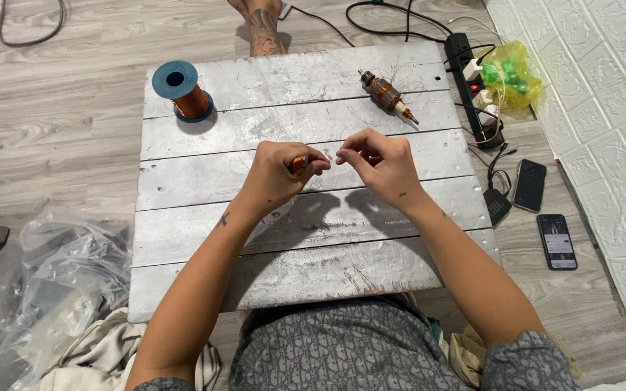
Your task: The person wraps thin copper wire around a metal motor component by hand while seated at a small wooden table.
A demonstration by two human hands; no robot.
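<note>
Both hands meet over the middle of the table (313, 268), fingertips nearly touching. The left hand (278, 174) is curled around a small coil of copper wire (298, 163); the right hand (382, 163) pinches toward it, seemingly on a strand too fine to make out. Beyond the right hand, well apart, lies the armature (385, 94), its long axis slanting away to the left. The spool (182, 90) stands beyond the left hand.
</note>
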